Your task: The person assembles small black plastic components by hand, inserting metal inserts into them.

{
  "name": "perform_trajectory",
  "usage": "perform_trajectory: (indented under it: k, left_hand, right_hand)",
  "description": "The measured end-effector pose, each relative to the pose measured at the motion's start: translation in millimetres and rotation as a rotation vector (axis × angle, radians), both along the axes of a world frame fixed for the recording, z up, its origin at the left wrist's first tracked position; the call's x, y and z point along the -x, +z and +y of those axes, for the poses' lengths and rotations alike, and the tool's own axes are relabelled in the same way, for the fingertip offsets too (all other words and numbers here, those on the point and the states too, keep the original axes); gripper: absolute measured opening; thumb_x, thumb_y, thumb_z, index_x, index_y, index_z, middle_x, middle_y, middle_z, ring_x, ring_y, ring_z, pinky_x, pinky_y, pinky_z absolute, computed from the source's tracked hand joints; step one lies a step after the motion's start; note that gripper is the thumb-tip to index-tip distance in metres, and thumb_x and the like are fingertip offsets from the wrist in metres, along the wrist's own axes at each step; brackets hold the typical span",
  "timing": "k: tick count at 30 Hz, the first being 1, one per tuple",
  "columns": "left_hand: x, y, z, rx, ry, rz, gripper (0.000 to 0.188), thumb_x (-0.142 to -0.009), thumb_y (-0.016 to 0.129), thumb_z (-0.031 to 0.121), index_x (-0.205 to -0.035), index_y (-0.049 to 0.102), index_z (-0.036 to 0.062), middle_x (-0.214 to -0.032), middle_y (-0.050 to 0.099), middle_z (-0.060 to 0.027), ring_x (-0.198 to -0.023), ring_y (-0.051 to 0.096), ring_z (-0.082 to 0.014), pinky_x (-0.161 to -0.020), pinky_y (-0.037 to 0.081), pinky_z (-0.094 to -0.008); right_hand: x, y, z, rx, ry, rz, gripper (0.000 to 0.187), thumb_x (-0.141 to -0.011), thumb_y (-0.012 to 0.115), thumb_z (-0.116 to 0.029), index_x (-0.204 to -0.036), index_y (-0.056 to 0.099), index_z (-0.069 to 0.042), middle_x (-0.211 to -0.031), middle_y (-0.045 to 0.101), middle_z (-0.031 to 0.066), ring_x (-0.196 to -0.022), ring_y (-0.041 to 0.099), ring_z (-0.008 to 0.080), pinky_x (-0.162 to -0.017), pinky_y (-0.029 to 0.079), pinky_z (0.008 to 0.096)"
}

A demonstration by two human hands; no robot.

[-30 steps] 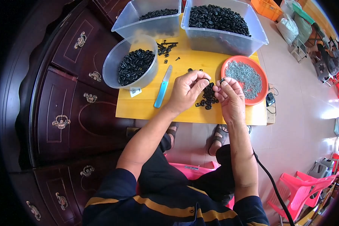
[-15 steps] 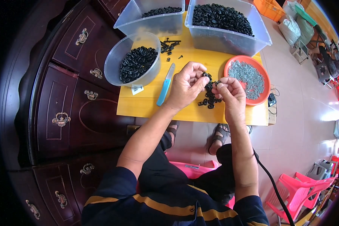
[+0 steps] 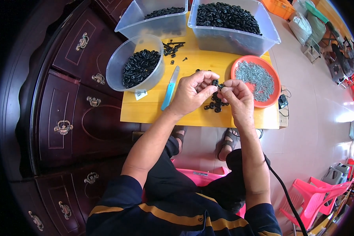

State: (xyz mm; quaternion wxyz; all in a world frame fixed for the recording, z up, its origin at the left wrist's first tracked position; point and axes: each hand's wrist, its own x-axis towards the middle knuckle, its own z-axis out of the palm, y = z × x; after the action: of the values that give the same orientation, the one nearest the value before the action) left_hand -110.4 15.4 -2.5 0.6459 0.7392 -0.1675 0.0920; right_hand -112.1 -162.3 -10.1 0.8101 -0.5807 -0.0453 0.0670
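Note:
My left hand (image 3: 194, 92) is closed, pinching a small black oval plastic piece (image 3: 215, 82) between thumb and forefinger. Close beside it, my right hand (image 3: 238, 99) is closed too, its thumb and fingertips pressed on a small dark piece (image 3: 221, 86) partly hidden by the fingers. The two pieces meet or nearly meet; I cannot tell which. Below the fingertips, several loose black oval pieces (image 3: 217, 105) lie on the yellow tabletop (image 3: 153, 112). To the right stands an orange-red round dish (image 3: 234, 70) of small clear or silvery pieces (image 3: 259, 78).
A blue-handled knife (image 3: 169, 92) lies left of my hands, beside a round clear tub (image 3: 113, 74) of black pieces. Two clear bins, the left (image 3: 145, 29) and the right (image 3: 240, 41), stand at the back. Dark screws (image 3: 173, 47) lie between. Dark wooden drawers (image 3: 59, 114) flank the left.
My hands have come closer together, and the pieces at their fingertips now meet or nearly meet. The whole view has shifted slightly.

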Motion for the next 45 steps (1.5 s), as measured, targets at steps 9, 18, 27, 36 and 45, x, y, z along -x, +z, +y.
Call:
perform_trajectory:
  k: [9,18,27,36,45]
  left_hand:
    - [1,5,2,-0.094,-0.033,0.009,0.028,-0.088,0.067,-0.004,-0.115,0.066,0.001,-0.094,0.067,-0.0025,-0.081,0.064,-0.0063,-0.073,0.052,-0.0206]
    - [-1,5,1,-0.051,-0.064,0.02,0.022,-0.084,0.072,-0.003,-0.106,0.072,0.0023,-0.081,0.059,0.0019,-0.068,0.053,-0.0023,-0.059,0.045,-0.0189]
    - [-2,13,8,-0.131,-0.14,0.056,0.021,-0.084,0.071,-0.001,-0.104,0.073,0.0036,-0.076,0.054,0.0038,-0.068,0.05,-0.0031,-0.06,0.044,-0.0195]
    - [3,13,0,-0.298,0.016,-0.18,0.047,-0.079,0.079,0.007,-0.123,0.063,0.0053,-0.084,0.053,0.0008,-0.071,0.052,-0.0073,-0.065,0.047,-0.0219]
    - [1,4,-6,-0.594,0.181,-0.438,0.037,-0.072,0.078,0.005,-0.107,0.066,0.0033,-0.093,0.066,-0.0097,-0.077,0.067,-0.0222,-0.07,0.055,-0.0319]
  right_hand:
    - [-1,-3,-2,0.031,0.025,-0.02,0.014,-0.094,0.062,-0.003,-0.107,0.061,-0.001,-0.09,0.068,0.0029,-0.08,0.065,0.0088,-0.071,0.05,0.0213]
    - [-1,-3,0,0.037,0.03,-0.002,0.013,-0.094,0.062,-0.003,-0.106,0.061,0.001,-0.088,0.068,0.0026,-0.078,0.064,0.0086,-0.071,0.05,0.0213]
    - [-2,-3,-2,0.066,0.132,0.103,0.016,-0.094,0.066,-0.009,-0.107,0.064,0.0,-0.088,0.069,0.0031,-0.076,0.064,0.0082,-0.07,0.051,0.0219]
    - [-4,-11,-1,-0.111,0.201,0.257,0.016,-0.098,0.063,-0.021,-0.104,0.065,-0.006,-0.094,0.071,0.0037,-0.08,0.067,0.0089,-0.072,0.055,0.0236]
    - [-3,-16,5,-0.248,0.166,0.291,0.016,-0.099,0.061,-0.022,-0.103,0.063,-0.007,-0.1,0.072,0.0066,-0.082,0.066,0.0081,-0.074,0.053,0.022]
